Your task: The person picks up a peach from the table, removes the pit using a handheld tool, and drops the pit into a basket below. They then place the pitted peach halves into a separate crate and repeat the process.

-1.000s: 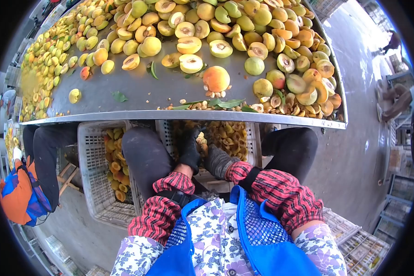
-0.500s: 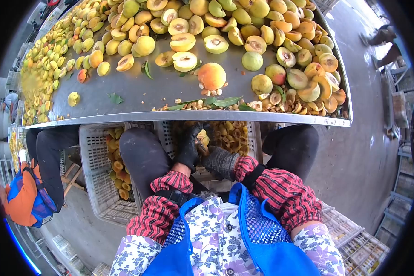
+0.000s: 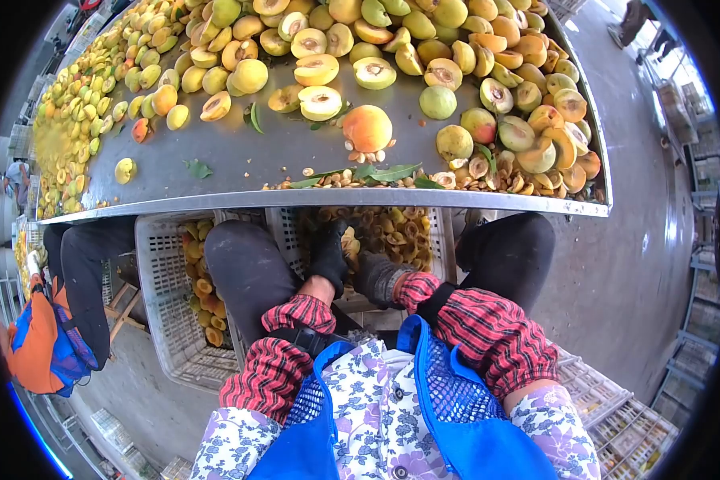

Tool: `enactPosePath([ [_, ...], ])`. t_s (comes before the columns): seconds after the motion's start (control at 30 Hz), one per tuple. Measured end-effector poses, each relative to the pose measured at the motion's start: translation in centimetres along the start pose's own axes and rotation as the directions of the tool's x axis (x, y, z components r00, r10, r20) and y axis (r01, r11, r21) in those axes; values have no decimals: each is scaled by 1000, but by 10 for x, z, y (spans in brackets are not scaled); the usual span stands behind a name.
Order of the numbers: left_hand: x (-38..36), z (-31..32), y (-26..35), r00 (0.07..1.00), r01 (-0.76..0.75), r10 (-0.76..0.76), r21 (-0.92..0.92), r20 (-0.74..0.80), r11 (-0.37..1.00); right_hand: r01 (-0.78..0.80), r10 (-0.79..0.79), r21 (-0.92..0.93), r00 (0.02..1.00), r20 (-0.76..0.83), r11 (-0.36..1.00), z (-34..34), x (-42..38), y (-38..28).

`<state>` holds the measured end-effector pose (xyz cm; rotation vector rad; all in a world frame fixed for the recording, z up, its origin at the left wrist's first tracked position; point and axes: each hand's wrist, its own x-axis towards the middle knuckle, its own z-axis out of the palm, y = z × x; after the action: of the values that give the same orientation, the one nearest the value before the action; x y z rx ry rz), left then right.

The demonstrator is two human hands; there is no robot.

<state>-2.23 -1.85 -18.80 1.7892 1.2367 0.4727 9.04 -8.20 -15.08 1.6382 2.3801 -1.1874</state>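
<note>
1. just one cam here, worn on the head, so it's pretty much the wearer's own eye view, facing forward and tipped down.
2. closest stuff is the blue vest (image 3: 296,448) and flowery shirt (image 3: 372,408), seen from above at the bottom edge.
3. left hand (image 3: 328,256) and right hand (image 3: 378,279) sit a bit farther out, near the middle.
4. past them, the metal table (image 3: 224,156) with the fruit (image 3: 367,129) fills the top, also seen from above.
5. super wide lens btw: round dark border, table edge bowed, floor (image 3: 608,264) off to the right.
</note>
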Motion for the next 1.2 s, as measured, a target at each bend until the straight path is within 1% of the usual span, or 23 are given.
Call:
enactPosePath([
  [0.07, -8, -8, 5, 993, -95, 109, 291, -32, 952, -293, 366, 388, 921, -130, 874, 14, 4, -3],
  [0.1, -7, -6, 3, 992, 115, -104, 159, -72, 981, -307, 367, 375, 925, -101, 875, 18, 7, -1],
  [0.17, -3, 2, 1, 857, 502, -511, -121, -59, 856, -335, 371, 347, 927, -42, 876, 21, 9, 7],
  [0.23, 0, -9, 39, 634, 611, -773, -601, -19, 515, -394, 469, 335, 864, -183, 856, 18, 8, 17],
  [0.27, 2, -15, 52, 511, 561, -857, -780, 65, 276, -405, 477, 312, 854, -209, 860, 21, 9, 28],
  [0.33, -1, -15, 43, 632, 459, -762, -861, 144, 218, -413, 464, 246, 861, -208, 877, 36, 12, 54],
  [0.43, -7, -32, 39, 812, 332, -527, -941, 250, 64, -443, 471, 225, 877, -92, 868, 0, -10, 33],
  [0.47, -11, -45, 44, 852, 319, -444, -947, 277, 21, -406, 429, 288, 903, -15, 867, -15, -32, 18],
  [0.5, -13, -60, 54, 888, 308, -352, -951, 295, -21, -241, 232, 174, 970, 73, 955, 10, -39, 33],
  [0.53, -17, -82, 81, 918, 269, -314, -962, 241, 48, -48, 35, 69, 983, 181, 996, 43, -40, 55],
  [0.57, -23, -109, 113, 944, 223, -272, -968, 185, 116, -98, 90, 63, 989, 118, 993, 67, -34, 72],
  [0.6, -28, -133, 132, 972, 105, -233, -957, 41, 270, -145, 142, 62, 988, 57, 987, 89, -27, 86],
  [0.63, -28, -155, 118, 977, -24, -193, -951, -88, 309, -164, 161, 66, 986, 49, 984, 95, -27, 89],
  [0.67, -32, -175, 123, 942, -103, -305, -985, -142, 140, -182, 179, 69, 983, 41, 981, 101, -26, 92],
  [0.73, -31, -221, 90, 905, -208, -260, -885, -335, 417, -165, 155, 67, 979, 130, 984, 98, -37, 88],
  [0.77, -36, -237, 90, 869, -164, -314, -820, -384, 548, -164, 150, 74, 975, 166, 984, 95, -42, 84],
  [0.8, -33, -253, 63, 856, -114, -177, -511, -486, 852, -162, 145, 74, 969, 198, 984, 83, -48, 79],
  [0.83, -27, -260, 39, 855, -68, -100, -301, -509, 951, -162, 141, 77, 963, 231, 984, 71, -53, 73],
  [0.87, -20, -266, 27, 848, -20, -22, -73, -530, 997, -262, 290, -127, 817, 498, 957, 14, -46, 29],
  [0.93, -3, -252, 61, 837, 49, -57, -28, -544, 998, -402, 365, 30, 859, 360, 915, -18, -53, 6],
  [1.0, 25, -231, 93, 919, -19, -90, -271, -384, 962, -411, 380, 188, 908, 178, 892, 10, -47, 23],
  [1.07, 63, -199, 121, 960, 27, -148, -450, -236, 892, -435, 404, 212, 898, 175, 875, -2, -45, 19],
  [1.2, 123, -145, 174, 968, -131, 141, 64, -206, 989, -466, 498, 404, 867, 30, 787, -45, -67, 5],
])
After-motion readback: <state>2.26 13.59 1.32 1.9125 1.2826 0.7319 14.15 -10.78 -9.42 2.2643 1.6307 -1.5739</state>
